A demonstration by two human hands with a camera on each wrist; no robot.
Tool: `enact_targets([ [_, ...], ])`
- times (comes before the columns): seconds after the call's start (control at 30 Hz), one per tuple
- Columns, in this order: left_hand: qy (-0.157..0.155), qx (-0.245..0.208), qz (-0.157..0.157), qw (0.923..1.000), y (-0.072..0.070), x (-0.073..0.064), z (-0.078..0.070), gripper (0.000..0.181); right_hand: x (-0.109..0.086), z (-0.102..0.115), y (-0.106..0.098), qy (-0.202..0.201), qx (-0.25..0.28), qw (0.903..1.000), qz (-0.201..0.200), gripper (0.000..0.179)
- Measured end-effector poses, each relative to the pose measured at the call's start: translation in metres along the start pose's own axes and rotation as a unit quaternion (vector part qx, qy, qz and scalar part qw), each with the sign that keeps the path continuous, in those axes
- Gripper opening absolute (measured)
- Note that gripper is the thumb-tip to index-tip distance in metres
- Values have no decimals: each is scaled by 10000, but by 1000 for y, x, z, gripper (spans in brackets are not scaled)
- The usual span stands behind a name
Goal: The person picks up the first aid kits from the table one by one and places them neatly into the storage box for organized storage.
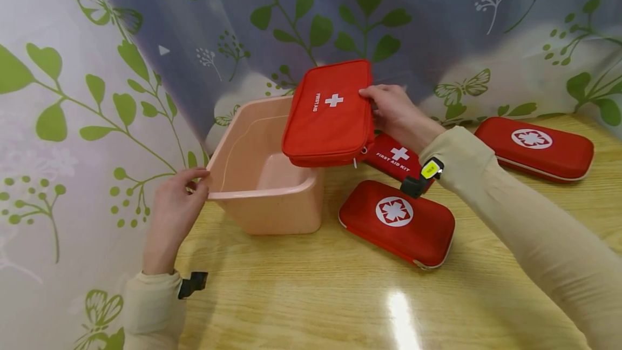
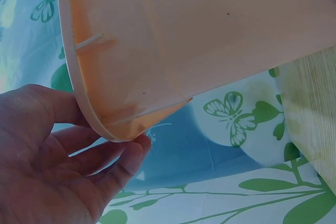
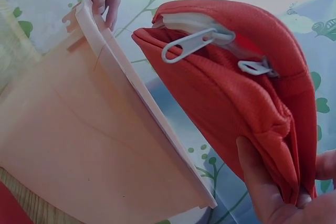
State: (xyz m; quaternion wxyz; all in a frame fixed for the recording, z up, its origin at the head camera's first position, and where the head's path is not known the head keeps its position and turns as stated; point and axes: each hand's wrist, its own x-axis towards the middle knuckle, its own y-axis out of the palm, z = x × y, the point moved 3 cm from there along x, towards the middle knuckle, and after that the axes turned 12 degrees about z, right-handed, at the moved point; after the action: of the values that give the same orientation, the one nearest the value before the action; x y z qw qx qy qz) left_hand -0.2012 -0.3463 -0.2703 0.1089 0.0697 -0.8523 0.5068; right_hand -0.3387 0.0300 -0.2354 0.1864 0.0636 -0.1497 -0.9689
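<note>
My right hand (image 1: 396,109) grips a red first aid pouch (image 1: 330,118) by its right edge, thumb on top. The pouch is tilted above the right rim of a pink plastic tub (image 1: 272,215). Its white zipper pulls (image 3: 191,44) show in the right wrist view. My left hand (image 1: 177,209) pinches the tub's rim at the near left corner; in the left wrist view its fingers (image 2: 118,166) curl around that rim. As far as the head view shows, the inside of the tub (image 1: 243,150) holds nothing; the pouch hides its right part.
Right of the tub lie a hard red case with a white emblem (image 1: 413,236), a red first aid kit (image 1: 389,150) partly under my right arm, and another red case (image 1: 544,158) farther right. A patterned cloth (image 1: 437,26) stands behind the wooden table (image 1: 291,296) and to its left.
</note>
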Motion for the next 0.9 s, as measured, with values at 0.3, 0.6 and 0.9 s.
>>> enact_targets([
  [0.3,-51,-22,-3,10000,1,0,0,30,8,-1,11,68,-45,10000,40,37],
  [0.6,-52,-26,-14,10000,1,0,0,31,21,-3,22,8,0,10000,-75,19],
  [0.9,-27,-29,-30,10000,1,1,1,30,28,-6,32,-99,-216,9997,-29,15],
])
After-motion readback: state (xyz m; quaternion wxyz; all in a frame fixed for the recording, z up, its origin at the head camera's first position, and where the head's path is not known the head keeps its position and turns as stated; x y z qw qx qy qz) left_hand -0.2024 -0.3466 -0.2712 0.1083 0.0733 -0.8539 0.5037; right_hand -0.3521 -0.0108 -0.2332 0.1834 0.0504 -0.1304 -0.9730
